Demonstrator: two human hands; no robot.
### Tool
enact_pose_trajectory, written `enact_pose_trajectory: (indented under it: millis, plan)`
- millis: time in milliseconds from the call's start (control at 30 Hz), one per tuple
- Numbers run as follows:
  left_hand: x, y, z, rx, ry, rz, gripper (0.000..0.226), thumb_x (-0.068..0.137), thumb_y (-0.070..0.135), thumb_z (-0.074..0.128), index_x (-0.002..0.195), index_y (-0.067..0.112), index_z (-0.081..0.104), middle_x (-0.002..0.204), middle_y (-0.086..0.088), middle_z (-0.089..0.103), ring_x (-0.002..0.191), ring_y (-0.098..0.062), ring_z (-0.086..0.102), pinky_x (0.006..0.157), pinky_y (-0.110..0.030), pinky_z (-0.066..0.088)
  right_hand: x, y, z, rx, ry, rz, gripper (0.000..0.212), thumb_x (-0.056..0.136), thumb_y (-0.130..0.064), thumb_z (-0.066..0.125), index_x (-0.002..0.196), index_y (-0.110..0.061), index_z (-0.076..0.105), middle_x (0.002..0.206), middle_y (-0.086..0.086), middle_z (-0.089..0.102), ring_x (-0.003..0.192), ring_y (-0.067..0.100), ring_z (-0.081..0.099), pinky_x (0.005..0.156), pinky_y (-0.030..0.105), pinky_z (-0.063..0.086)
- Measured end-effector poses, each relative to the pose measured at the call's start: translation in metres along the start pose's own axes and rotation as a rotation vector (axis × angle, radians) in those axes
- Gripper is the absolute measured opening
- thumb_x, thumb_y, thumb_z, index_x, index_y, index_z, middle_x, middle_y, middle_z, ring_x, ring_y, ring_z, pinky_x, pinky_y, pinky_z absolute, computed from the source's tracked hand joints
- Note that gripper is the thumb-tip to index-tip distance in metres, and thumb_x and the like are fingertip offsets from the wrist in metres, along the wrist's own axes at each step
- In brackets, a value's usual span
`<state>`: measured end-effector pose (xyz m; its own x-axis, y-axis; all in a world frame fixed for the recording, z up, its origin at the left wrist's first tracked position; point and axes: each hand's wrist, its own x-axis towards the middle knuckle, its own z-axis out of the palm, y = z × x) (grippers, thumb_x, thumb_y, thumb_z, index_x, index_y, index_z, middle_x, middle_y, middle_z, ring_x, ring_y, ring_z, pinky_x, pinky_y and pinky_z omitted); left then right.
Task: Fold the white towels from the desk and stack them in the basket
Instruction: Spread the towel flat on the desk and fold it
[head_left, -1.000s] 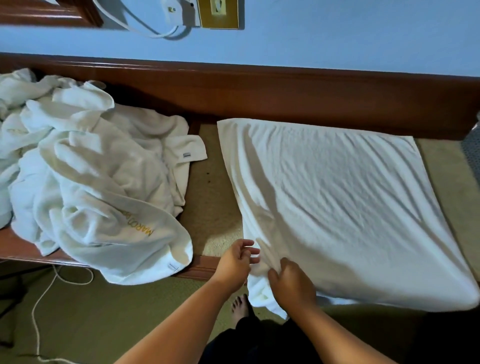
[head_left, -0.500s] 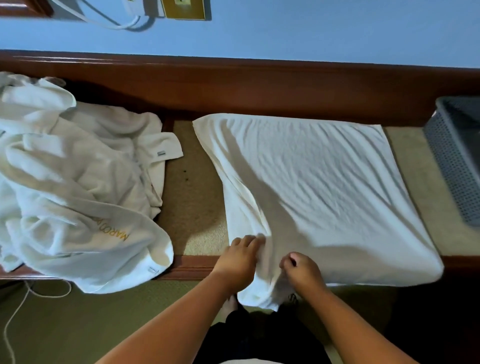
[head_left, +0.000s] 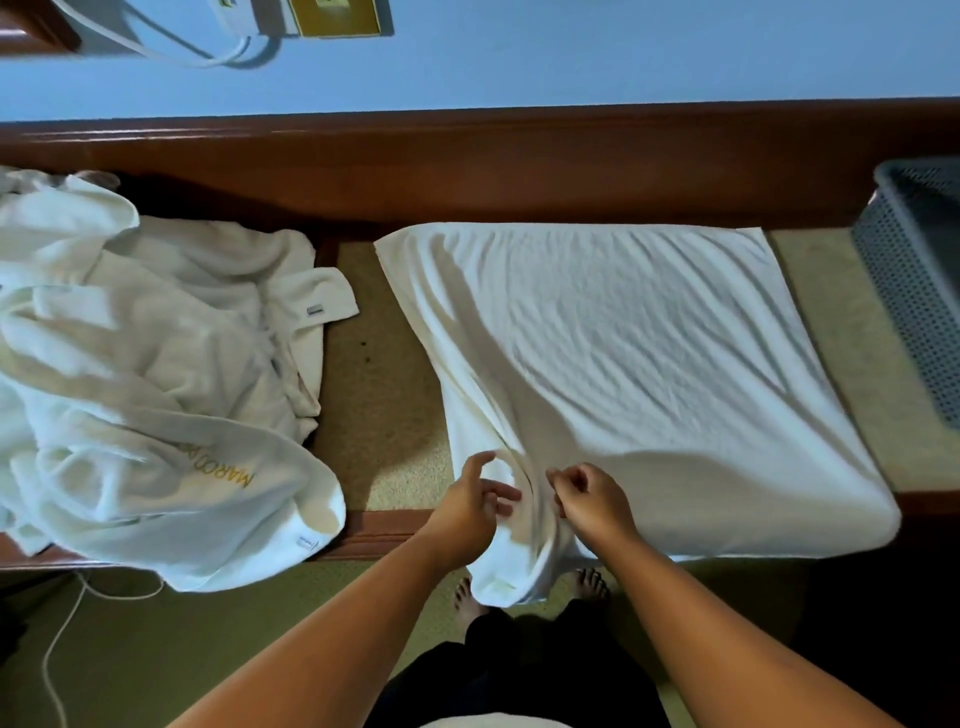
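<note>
Left hand (head_left: 475, 512): thumb lifted, fingers (head_left: 503, 492) loosely spread, tips resting on cloth, nothing pinched. Right hand (head_left: 595, 501): fingers (head_left: 565, 480) curled toward my palm against a raised ridge of cloth. I cannot tell whether any cloth lies inside them. The hands sit just beside each other, with the ridge between.

Cloth: large white terry towel (head_left: 649, 364), spread flat from my hands toward 12 and 2 o'clock on the wooden-rimmed desk with a beige top (head_left: 384, 395). Its near-left corner is bunched at my hands and droops over the front edge.

Step, as I judge it: squaring this towel, no fold made yet. The next move calls for a firm pinch on the drooping corner and a pull toward 9 o'clock to flatten it. After that I carry one edge across.

At 9 o'clock: heap of crumpled white towels (head_left: 156, 364), unfolded. At 3 o'clock: grey perforated plastic basket (head_left: 919, 312) on the desk, well apart from my hands. Its inside is in shadow.

Writing: gold lettering (head_left: 223, 470) on the heap reads "MARCO P", upside down to me, the rest lost in a fold. Small grey hem tag (head_left: 314, 310): print too small to read.
</note>
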<state>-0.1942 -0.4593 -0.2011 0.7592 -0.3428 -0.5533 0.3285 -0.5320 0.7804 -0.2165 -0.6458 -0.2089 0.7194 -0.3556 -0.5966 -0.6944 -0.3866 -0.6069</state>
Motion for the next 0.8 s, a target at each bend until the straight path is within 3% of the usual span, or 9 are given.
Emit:
enact_pose_trajectory:
  millis: [133,233,333,400,467,533,600,667,800]
  plan:
    - [0.0,-0.002,-0.007,-0.054,0.038,-0.1,0.041,0.103,0.0,0.034,0.136,0.022,0.044,0.104,-0.001,0.071,0.085,-0.018,0.074,0.056,-0.013,0.043,0.003,-0.011,0.006,-0.128,-0.129,-0.112,0.031,0.084,-0.053,0.071,0.087,-0.024,0.061,0.082,-0.01,0.066,0.079,0.01,0.062,0.067,0.027,0.045]
    - [0.001,-0.009,-0.01,-0.127,0.141,-0.185,0.036,0.103,0.003,0.039,0.132,0.02,0.049,0.105,-0.005,0.066,0.083,-0.024,0.075,0.056,-0.02,0.045,0.007,-0.014,0.013,-0.245,-0.158,-0.137,0.029,0.091,-0.041,0.061,0.076,-0.017,0.053,0.073,-0.003,0.059,0.074,0.019,0.058,0.062,0.031,0.04]
    - [0.003,-0.013,-0.009,-0.151,0.19,-0.216,0.031,0.102,0.006,0.045,0.127,0.024,0.05,0.111,-0.004,0.063,0.08,-0.024,0.075,0.06,-0.03,0.051,0.012,-0.011,0.008,-0.09,-0.102,-0.044,0.035,0.092,-0.027,0.055,0.062,-0.012,0.042,0.061,0.002,0.049,0.065,0.024,0.05,0.057,0.035,0.032]
    - [0.007,-0.012,-0.009,-0.105,0.203,-0.172,0.035,0.101,0.01,0.048,0.13,0.03,0.046,0.116,-0.001,0.063,0.08,-0.02,0.074,0.071,-0.036,0.058,0.016,-0.008,0.004,0.008,-0.114,0.019,0.032,0.09,-0.026,0.055,0.064,-0.007,0.051,0.067,0.012,0.058,0.071,0.031,0.057,0.06,0.035,0.035]
    - [0.014,-0.007,-0.007,-0.014,0.21,-0.078,0.05,0.1,0.013,0.05,0.14,0.04,0.037,0.12,0.004,0.06,0.086,-0.017,0.072,0.083,-0.043,0.059,0.017,-0.007,0.0,0.111,-0.171,0.058,0.029,0.085,-0.031,0.055,0.065,-0.01,0.057,0.073,0.012,0.063,0.077,0.033,0.061,0.067,0.035,0.04]
    - [0.022,0.006,-0.003,0.142,0.185,-0.026,0.059,0.1,0.017,0.047,0.148,0.046,0.028,0.122,0.005,0.053,0.093,-0.017,0.066,0.085,-0.04,0.056,0.015,-0.007,-0.001,0.231,-0.209,0.116,0.025,0.077,-0.035,0.053,0.06,-0.016,0.054,0.067,0.006,0.058,0.073,0.028,0.055,0.07,0.037,0.039]
    - [0.032,0.019,0.0,0.385,0.118,-0.047,0.052,0.098,0.017,0.041,0.143,0.042,0.039,0.121,0.0,0.05,0.095,-0.021,0.063,0.084,-0.04,0.054,0.012,-0.006,-0.005,0.352,-0.225,0.154,0.022,0.08,-0.03,0.054,0.062,-0.017,0.051,0.061,0.003,0.052,0.07,0.024,0.048,0.069,0.037,0.036]
    - [0.036,0.028,0.001,0.603,0.038,-0.124,0.043,0.091,0.013,0.039,0.126,0.031,0.057,0.119,-0.003,0.056,0.098,-0.024,0.062,0.086,-0.039,0.054,0.01,-0.004,-0.01,0.423,-0.219,0.174,0.019,0.085,-0.023,0.054,0.068,-0.014,0.054,0.062,0.003,0.051,0.069,0.023,0.047,0.067,0.034,0.037]
    - [0.031,0.024,-0.003,0.897,-0.199,-0.23,0.033,0.093,0.013,0.044,0.119,0.013,0.066,0.119,-0.006,0.065,0.109,-0.027,0.062,0.093,-0.037,0.053,0.008,-0.004,-0.015,0.491,-0.233,0.221,0.029,0.094,-0.011,0.051,0.065,-0.012,0.053,0.049,-0.004,0.048,0.055,0.016,0.043,0.056,0.029,0.035]
